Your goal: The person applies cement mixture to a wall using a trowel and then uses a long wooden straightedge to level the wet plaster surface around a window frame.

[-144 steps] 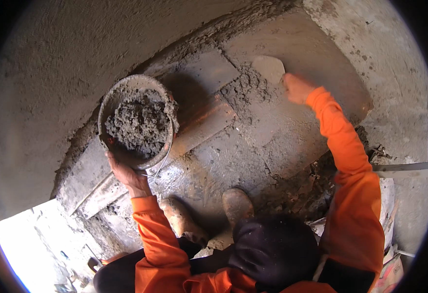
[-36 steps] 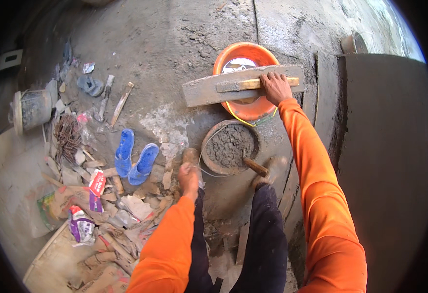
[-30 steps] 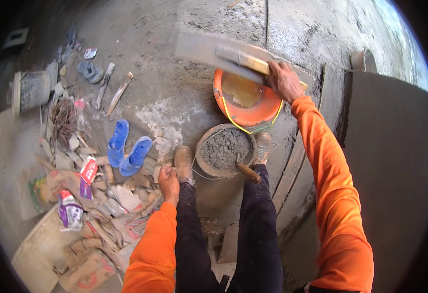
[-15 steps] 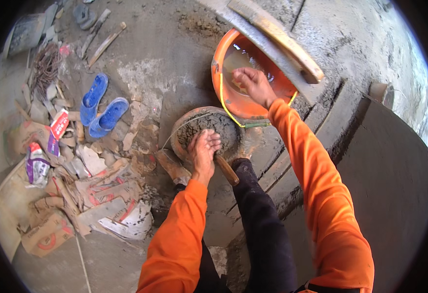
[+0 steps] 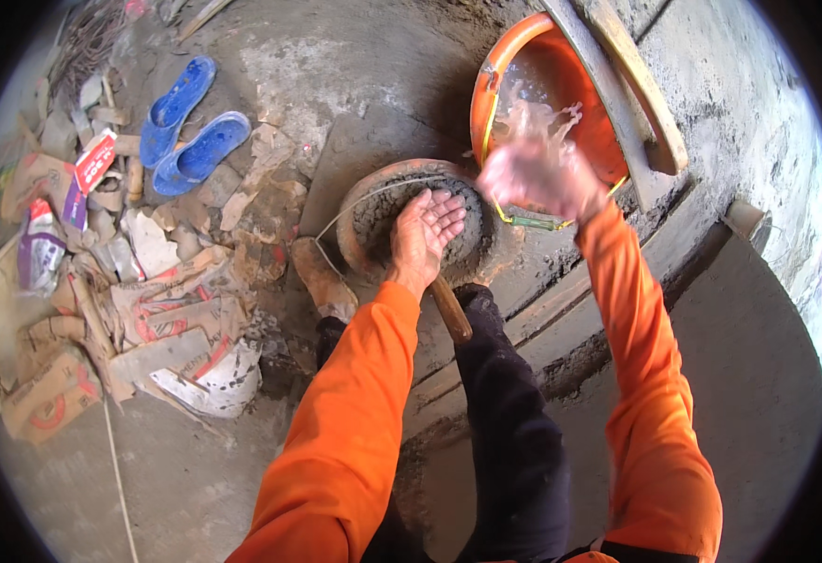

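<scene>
My left hand is palm up with its fingers apart and slightly curled, holding nothing, over the bucket of grey mortar. A tool's wooden handle sticks out of that bucket just below it. My right hand is smeared by motion at the near part of the orange bucket, and water splashes up around it; its fingers are too blurred to make out. A long float with a wooden handle rests across the right side of the orange bucket's rim.
Blue slippers lie at the upper left beside torn sacks, wood scraps and rubble. My boot is left of the mortar bucket. At the right are a smooth grey plastered surface and a small cylindrical container.
My right hand has let go of the float, left it on the orange bucket and is now splashing water. My left hand has moved up over the mortar bucket, palm turned up.
</scene>
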